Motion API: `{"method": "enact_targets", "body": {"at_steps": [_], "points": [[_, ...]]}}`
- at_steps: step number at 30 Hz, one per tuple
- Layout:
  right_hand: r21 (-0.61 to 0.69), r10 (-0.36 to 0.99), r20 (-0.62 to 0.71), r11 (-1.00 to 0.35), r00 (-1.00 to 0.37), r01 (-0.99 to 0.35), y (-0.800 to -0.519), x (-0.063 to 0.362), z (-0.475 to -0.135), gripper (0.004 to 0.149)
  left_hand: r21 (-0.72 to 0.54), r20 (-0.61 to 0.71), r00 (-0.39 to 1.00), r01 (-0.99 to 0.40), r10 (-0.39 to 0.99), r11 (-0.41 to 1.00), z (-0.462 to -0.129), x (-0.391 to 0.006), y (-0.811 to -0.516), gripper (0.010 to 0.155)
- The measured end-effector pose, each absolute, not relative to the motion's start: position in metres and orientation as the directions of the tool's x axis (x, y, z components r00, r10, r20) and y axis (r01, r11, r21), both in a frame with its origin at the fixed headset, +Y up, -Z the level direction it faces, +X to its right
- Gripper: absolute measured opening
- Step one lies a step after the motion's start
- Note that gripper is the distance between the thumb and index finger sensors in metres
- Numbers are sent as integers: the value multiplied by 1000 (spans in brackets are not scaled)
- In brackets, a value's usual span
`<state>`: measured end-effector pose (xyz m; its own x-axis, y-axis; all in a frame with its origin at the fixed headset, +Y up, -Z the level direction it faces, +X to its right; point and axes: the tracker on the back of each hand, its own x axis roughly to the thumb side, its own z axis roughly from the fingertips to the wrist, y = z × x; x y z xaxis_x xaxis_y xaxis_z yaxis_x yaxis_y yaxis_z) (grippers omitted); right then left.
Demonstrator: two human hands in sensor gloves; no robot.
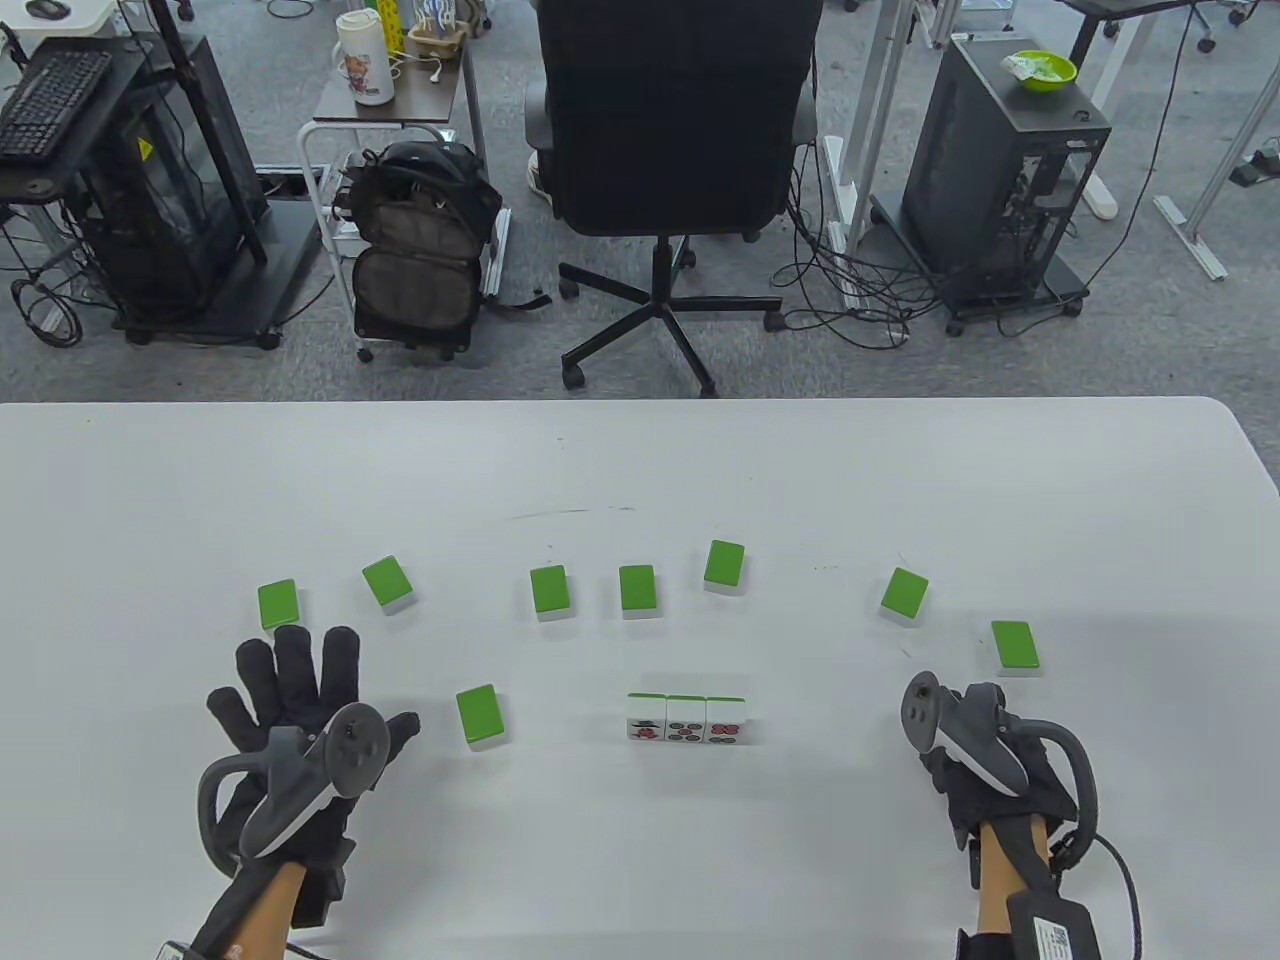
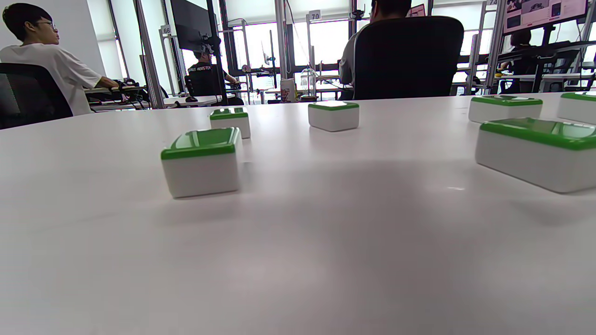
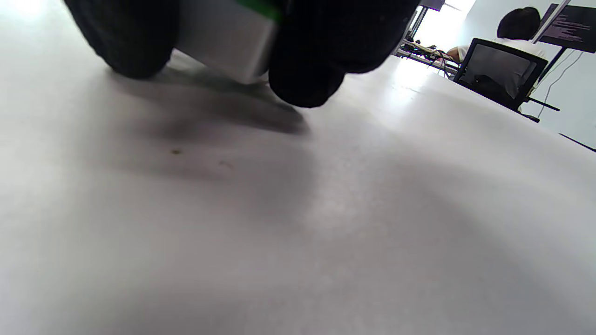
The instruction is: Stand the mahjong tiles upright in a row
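Note:
Three mahjong tiles point(image 1: 686, 720) stand upright side by side at the table's middle front, faces toward me. Several green-backed tiles lie flat in an arc behind them, from the far-left one point(image 1: 278, 605) to the far-right one point(image 1: 1015, 646); one more point(image 1: 480, 716) lies just right of my left hand. My left hand point(image 1: 300, 690) rests flat on the table with fingers spread and holds nothing. My right hand point(image 1: 950, 750) is right of the row, its fingers hidden under the tracker. In the right wrist view its fingertips point(image 3: 302, 79) pinch a white and green tile point(image 3: 223, 42) just above the table.
The white table point(image 1: 640, 470) ends at a far edge, with an office chair point(image 1: 665, 120), a backpack and carts beyond it. The left wrist view shows flat tiles close ahead, the nearest on the left point(image 2: 202, 160) and another on the right point(image 2: 535, 153).

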<state>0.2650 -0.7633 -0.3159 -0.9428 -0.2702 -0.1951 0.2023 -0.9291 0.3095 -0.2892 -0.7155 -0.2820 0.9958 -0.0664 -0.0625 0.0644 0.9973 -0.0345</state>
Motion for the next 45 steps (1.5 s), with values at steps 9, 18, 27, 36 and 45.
{"method": "enact_targets", "body": {"at_steps": [9,18,27,36,45], "points": [[239,-190,-130,-958,-973,155,-746,256,-312,56,-33,-63,996,64,-66,997,-282,-289,-715,99],[164,-72,57,-983,-996,81,-715,209,-313,56,-29,-70,996,62,-64,998,-282,-289,-715,99],[330,-22,231,-939,-973,100,-707,141,-327,65,-24,-64,996,64,-66,998,-282,-289,-715,99],[427,-77,251,-886,-965,182,-725,111,-350,74,-28,-59,996,67,-69,997,-282,-288,-716,99],[454,-55,243,-876,-968,164,-739,110,-356,75,-33,-56,996,75,-76,997,-281,-287,-716,99]]}}
